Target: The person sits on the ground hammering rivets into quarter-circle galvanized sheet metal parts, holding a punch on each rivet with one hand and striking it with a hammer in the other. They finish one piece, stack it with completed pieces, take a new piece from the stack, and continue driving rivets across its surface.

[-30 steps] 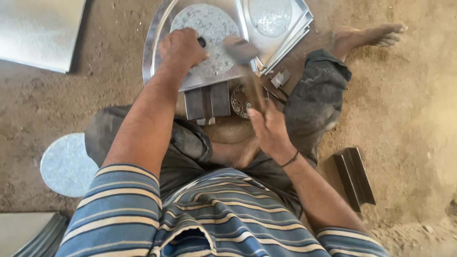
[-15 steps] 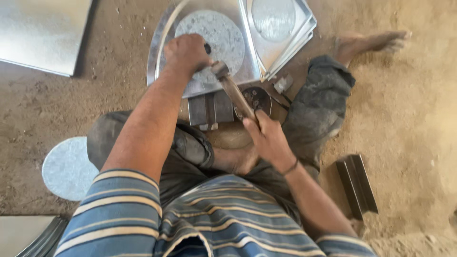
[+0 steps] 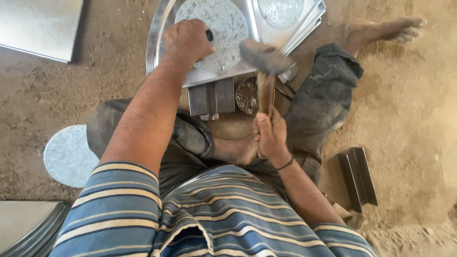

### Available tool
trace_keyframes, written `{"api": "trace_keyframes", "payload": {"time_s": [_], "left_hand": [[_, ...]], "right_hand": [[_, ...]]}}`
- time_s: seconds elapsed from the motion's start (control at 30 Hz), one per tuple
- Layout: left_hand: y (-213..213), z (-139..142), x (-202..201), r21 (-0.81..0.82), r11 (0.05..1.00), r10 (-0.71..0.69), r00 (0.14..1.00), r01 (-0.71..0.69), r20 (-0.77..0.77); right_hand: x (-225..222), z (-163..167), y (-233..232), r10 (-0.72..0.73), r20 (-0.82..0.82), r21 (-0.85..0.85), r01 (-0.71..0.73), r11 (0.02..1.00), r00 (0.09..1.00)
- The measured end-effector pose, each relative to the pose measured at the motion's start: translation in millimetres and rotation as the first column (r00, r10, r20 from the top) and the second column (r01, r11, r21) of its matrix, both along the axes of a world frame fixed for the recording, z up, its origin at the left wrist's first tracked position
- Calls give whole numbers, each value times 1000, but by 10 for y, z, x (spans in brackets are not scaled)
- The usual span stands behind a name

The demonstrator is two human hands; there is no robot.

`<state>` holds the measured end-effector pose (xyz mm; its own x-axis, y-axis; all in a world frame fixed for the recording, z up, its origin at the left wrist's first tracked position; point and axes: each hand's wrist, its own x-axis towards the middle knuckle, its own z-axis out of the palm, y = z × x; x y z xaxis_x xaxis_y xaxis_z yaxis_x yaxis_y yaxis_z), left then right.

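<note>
Steel disc (image 3: 223, 28) under your left hand (image 3: 186, 40): keep those fingers clamped on the punch (image 3: 209, 34), right hand (image 3: 269, 135) gripping the hammer (image 3: 264, 59), striking squarely.

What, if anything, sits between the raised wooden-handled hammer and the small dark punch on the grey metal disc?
Nothing visible. The hammer head hangs right of the dark punch, which the left hand grips on the metal disc. The right hand holds the handle.

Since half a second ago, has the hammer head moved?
Yes. The hammer head has swung right, off the metal sheet, toward the square stack.
</note>
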<state>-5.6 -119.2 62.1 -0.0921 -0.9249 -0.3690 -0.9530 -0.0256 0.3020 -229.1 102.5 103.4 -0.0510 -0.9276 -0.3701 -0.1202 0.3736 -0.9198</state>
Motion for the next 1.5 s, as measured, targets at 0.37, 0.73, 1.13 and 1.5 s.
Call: {"api": "trace_keyframes", "payload": {"time_s": [0.37,0.73,1.13,1.5], "left_hand": [[25,-17,8,52,998,23,1000,-22,-20],[487,286,-190,112,994,29,995,-18,-98],[595,290,-326,-57,997,-45,998,43,-38],[1059,100,-452,-267,962,21,993,-51,-113]], "right_hand": [[73,28,25,12,-90,58,-7,998,996],[-618,72,1014,150,-14,409,-131,903,989],[-484,118,1205,369,-405,255,-284,924,837],[-539,-58,848,574,-581,188,-591,784,577]]}}
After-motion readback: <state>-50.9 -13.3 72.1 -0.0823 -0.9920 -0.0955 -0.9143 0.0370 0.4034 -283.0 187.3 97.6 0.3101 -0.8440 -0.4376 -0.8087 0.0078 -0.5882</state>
